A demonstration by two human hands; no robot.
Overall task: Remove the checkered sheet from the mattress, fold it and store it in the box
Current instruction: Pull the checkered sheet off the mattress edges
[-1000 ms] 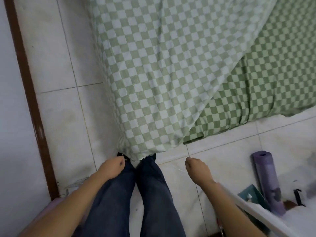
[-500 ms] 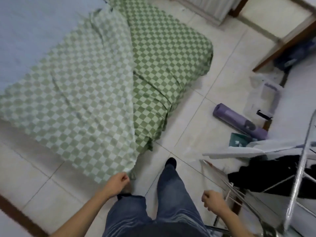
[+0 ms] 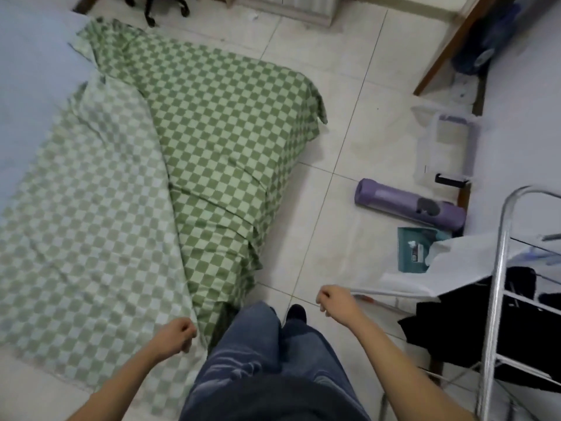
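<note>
Partly folded back, checkered sheet, paler underside up, left grip pinching its corner, right grip curled empty.

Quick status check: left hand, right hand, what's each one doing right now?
Left hand: closed, gripping the near corner of the checkered sheet.
Right hand: fingers curled shut, nothing visible in it.

Faded blue jeans, dark top, black sock, bare forearms
</note>
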